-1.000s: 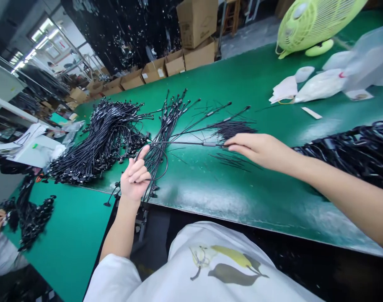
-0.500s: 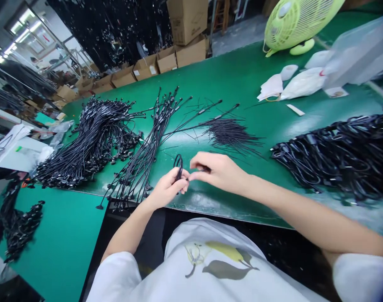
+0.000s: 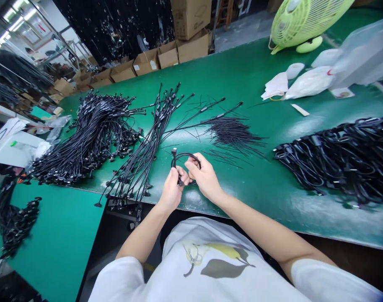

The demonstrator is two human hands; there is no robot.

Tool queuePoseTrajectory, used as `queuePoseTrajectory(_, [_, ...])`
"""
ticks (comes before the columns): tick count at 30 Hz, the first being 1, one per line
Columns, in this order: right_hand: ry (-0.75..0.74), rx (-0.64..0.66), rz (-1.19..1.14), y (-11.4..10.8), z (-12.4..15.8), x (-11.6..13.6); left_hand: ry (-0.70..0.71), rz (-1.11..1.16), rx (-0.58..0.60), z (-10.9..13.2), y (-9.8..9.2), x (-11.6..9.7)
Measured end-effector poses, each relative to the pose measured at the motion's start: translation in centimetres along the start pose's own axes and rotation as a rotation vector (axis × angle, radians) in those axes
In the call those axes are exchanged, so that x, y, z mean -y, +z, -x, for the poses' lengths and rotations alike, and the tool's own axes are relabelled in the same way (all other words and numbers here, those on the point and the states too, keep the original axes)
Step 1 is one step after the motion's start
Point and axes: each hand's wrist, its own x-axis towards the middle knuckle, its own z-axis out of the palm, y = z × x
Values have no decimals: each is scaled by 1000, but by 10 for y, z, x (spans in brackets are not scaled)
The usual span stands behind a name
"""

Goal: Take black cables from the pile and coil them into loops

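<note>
A black cable (image 3: 185,154) is bent into a loop between my hands, near the front edge of the green table. My left hand (image 3: 173,187) is closed on the loop's left side, where a connector sticks up above the fingers. Close beside it, my right hand (image 3: 204,176) grips the right side of the loop. Left of my hands, long black cables (image 3: 153,134) lie in a loose bundle. Behind and to the right is a pile of thin black ties (image 3: 231,133). A bigger heap of cables (image 3: 94,130) lies farther left.
Coiled cables (image 3: 342,155) cover the right part of the table (image 3: 235,75). A green fan (image 3: 304,23), white bags (image 3: 309,83) and a white strip (image 3: 300,110) are at the back right. Cardboard boxes (image 3: 146,62) line the far edge. More cables (image 3: 20,226) lie at lower left.
The looped cable has turned and opened wider, and its connector now shows at the top. My right hand has moved left and closed on the loop. The view has shifted slightly.
</note>
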Motion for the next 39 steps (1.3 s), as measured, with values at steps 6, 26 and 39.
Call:
queuePoseTrajectory(6, [110, -31, -176, 4, 9, 16, -37, -194, 140, 7, -6, 9])
queuePoseTrajectory(26, [201, 291, -299, -2, 13, 32, -543, -5, 436, 28, -1, 21])
queuePoseTrajectory(39, [236, 260, -409, -20, -3, 21, -560, 335, 198, 25, 21, 22])
